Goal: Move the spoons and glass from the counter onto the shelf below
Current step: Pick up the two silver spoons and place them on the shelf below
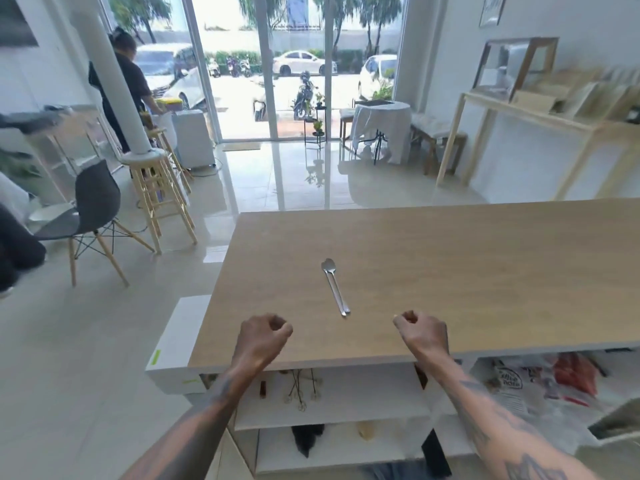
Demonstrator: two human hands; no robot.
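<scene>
The room is bright with daylight from tall glass doors [266,67] at the far side. The floor [277,178] has pale glossy tiles that mirror the light. A white pillar [117,84] stands at the left near wooden stools [162,202] and a grey chair [93,209]. A light wooden shelf unit [540,133] lines the white right wall.
</scene>
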